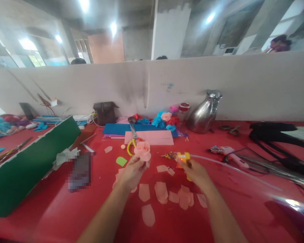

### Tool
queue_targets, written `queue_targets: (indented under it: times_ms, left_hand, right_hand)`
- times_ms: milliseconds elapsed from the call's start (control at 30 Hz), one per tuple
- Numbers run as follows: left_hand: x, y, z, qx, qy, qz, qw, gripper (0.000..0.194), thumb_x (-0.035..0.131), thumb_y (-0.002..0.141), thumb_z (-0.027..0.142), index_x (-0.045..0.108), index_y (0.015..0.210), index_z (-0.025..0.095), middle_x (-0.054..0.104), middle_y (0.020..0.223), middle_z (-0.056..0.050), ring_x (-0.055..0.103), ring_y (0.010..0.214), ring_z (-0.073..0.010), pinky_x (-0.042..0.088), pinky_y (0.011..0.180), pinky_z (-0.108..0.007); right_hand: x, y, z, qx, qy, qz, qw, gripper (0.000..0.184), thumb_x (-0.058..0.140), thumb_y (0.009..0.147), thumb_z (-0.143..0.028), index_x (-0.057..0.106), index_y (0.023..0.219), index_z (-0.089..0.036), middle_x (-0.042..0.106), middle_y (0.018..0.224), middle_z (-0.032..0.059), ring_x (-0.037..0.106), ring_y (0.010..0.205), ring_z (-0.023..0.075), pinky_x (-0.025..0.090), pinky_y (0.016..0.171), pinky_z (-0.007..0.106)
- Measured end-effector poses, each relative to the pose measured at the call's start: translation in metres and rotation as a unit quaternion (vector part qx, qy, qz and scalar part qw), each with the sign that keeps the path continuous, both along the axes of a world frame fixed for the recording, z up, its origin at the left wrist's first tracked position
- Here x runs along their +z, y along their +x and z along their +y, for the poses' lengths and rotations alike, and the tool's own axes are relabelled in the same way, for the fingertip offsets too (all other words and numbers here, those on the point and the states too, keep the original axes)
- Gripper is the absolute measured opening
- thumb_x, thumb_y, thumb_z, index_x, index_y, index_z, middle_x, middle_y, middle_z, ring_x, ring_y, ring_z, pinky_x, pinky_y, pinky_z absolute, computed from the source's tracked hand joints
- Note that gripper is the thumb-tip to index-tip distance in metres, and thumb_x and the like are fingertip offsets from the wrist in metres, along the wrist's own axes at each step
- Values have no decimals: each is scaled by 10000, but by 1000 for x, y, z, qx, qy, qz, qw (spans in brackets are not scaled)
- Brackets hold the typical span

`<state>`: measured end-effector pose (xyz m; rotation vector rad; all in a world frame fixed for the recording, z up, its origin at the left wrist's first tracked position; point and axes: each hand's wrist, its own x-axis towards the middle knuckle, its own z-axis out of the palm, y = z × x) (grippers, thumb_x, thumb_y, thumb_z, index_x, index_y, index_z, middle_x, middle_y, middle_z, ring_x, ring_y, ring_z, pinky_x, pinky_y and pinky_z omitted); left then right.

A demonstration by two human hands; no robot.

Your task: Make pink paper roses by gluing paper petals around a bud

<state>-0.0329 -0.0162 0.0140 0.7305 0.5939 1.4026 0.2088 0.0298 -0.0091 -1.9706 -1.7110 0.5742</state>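
Observation:
My left hand (135, 171) is closed round the base of a pink paper flower (142, 150), held upright above the table. In my right hand (194, 171) is a yellow hot glue gun (183, 157), its nozzle pointing left toward the flower but apart from it. A clear glue stick (207, 160) trails from the gun's back. Cut pink paper petals (161, 192) lie in loose piles below both hands. Behind the flower rest yellow-handled scissors (130, 147), partly hidden by it. A green paper piece (121, 161) lies left of my left hand.
A green board (38, 165) stands on edge at the left. Blue and pink paper sheets (154, 138), finished flowers (164, 118) and a steel jug (204, 113) line the back wall. At right lie a pink-white glue gun (233, 156), its cord and a black strap (276, 135).

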Motion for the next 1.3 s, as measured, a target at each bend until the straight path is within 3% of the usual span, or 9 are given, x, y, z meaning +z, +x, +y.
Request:
queue_targets:
  times_ms: [133, 233, 300, 400, 667, 800, 1000, 1133, 1300]
  left_hand:
    - [-5, -1, 4, 70, -11, 64, 995, 136, 717, 653, 256, 612, 660, 169, 575, 615, 19, 479, 622, -94, 378, 674, -231]
    - [-11, -2, 4, 94, -8, 120, 988, 127, 725, 635, 237, 617, 635, 171, 570, 578, 30, 458, 572, -87, 382, 633, -225]
    - [-13, -4, 3, 95, 10, 155, 983, 128, 725, 634, 243, 621, 628, 168, 573, 563, 26, 464, 563, -92, 391, 613, -223]
    - [-12, -5, 1, 71, 49, 186, 979, 130, 714, 653, 271, 657, 696, 163, 609, 595, 5, 520, 621, -124, 415, 638, -239]
    - [-18, -7, 5, 47, 75, 231, 969, 150, 677, 693, 298, 677, 761, 164, 642, 697, -28, 560, 734, -168, 433, 709, -272]
    - [-26, -7, 6, 69, 53, 229, 969, 169, 693, 669, 303, 674, 750, 156, 633, 710, -26, 533, 709, -146, 419, 712, -261]
    - [-28, -5, 4, 67, 26, 215, 974, 183, 733, 617, 289, 644, 708, 157, 610, 676, -9, 504, 684, -135, 391, 683, -256]
    - [-23, 0, 5, 58, -2, 158, 986, 164, 707, 661, 291, 617, 701, 160, 598, 711, -2, 495, 693, -117, 377, 696, -248]
    - [-8, 4, -1, -71, 2, 43, 997, 187, 646, 749, 308, 562, 667, 162, 536, 607, 5, 459, 596, -102, 354, 638, -244]
  right_hand:
    - [10, 1, -3, -13, 82, -24, 996, 320, 543, 723, -512, 565, 616, -211, 659, 694, 96, 614, 736, 253, 409, 627, 317]
    - [38, -21, -18, 9, 100, 99, 990, 314, 565, 730, -514, 615, 715, -204, 678, 813, 105, 615, 829, 260, 429, 720, 344]
    - [60, -46, -30, 88, 45, 287, 953, 372, 528, 767, -553, 651, 836, -209, 685, 897, 87, 622, 842, 222, 450, 735, 328]
    - [80, -82, -44, 157, -82, 477, 861, 462, 543, 744, -611, 675, 821, -175, 689, 800, 85, 621, 685, 183, 468, 632, 313]
    - [61, -94, -45, 146, -93, 671, 721, 433, 552, 769, -582, 683, 750, -170, 662, 680, 52, 582, 609, 144, 443, 570, 267]
    - [53, -89, -42, 123, -78, 720, 679, 361, 565, 791, -522, 679, 728, -185, 648, 667, 24, 569, 604, 122, 437, 586, 250]
    - [53, -95, -47, 130, -65, 711, 688, 317, 558, 810, -487, 678, 792, -193, 669, 734, 40, 583, 649, 141, 424, 597, 262]
    - [54, -97, -49, 120, 1, 711, 693, 299, 537, 821, -480, 668, 802, -212, 658, 773, 35, 561, 666, 144, 412, 589, 264]
    - [46, -98, -45, 72, 38, 601, 795, 131, 659, 735, -346, 673, 770, -221, 647, 757, -3, 540, 677, 129, 404, 618, 250]
